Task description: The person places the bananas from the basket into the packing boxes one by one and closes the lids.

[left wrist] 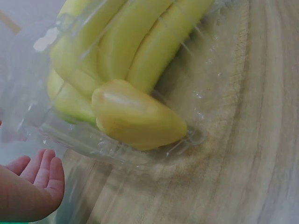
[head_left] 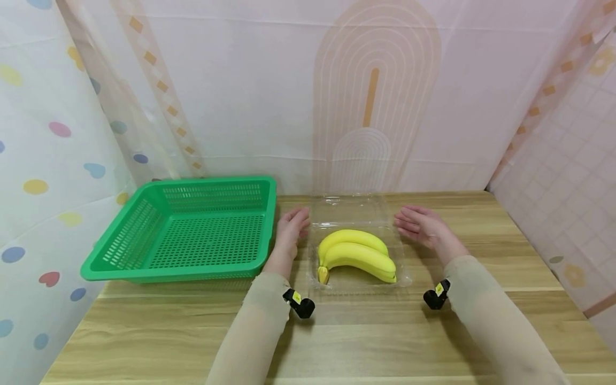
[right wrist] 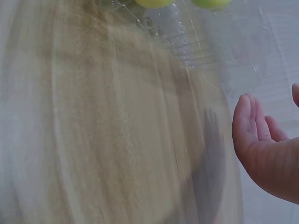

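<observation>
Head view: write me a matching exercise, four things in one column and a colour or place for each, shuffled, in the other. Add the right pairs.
Things:
1. basket
2. bananas
3. left hand
4. right hand

Colours and places:
A. inside the clear box
B. beside the box, on the side away from the basket
C. green
D. between the basket and the box

Right pairs: 1-C, 2-A, 3-D, 4-B
</observation>
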`<state>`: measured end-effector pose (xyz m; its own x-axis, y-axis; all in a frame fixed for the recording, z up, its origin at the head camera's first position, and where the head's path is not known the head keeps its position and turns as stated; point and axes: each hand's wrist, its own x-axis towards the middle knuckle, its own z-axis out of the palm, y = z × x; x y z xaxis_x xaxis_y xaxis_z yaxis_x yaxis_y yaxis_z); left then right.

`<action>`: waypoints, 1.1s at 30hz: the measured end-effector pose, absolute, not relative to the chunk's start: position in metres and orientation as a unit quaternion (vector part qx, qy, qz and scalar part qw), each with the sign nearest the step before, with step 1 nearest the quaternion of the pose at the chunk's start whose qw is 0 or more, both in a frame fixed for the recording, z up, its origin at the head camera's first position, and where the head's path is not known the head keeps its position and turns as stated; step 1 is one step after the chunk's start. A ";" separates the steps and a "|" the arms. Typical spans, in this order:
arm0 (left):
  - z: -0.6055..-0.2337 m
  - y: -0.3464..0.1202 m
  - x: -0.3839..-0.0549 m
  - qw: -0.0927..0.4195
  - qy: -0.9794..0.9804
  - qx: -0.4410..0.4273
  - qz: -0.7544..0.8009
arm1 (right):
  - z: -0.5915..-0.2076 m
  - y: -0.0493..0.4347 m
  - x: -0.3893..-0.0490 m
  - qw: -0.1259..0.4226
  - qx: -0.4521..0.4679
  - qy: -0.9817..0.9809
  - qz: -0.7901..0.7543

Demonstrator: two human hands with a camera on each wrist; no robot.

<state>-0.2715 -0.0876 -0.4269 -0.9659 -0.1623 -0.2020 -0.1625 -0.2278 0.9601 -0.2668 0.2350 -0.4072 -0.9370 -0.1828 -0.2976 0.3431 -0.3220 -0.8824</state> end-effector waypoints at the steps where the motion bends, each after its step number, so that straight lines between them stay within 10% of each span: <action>1: -0.428 -0.088 -0.272 0.003 0.615 -0.134 0.777 | -0.407 0.234 -0.267 0.164 0.073 0.559 -0.810; 33: -0.428 -0.081 -0.277 0.010 0.575 -0.142 0.805 | -0.404 0.213 -0.278 0.156 0.093 0.579 -0.795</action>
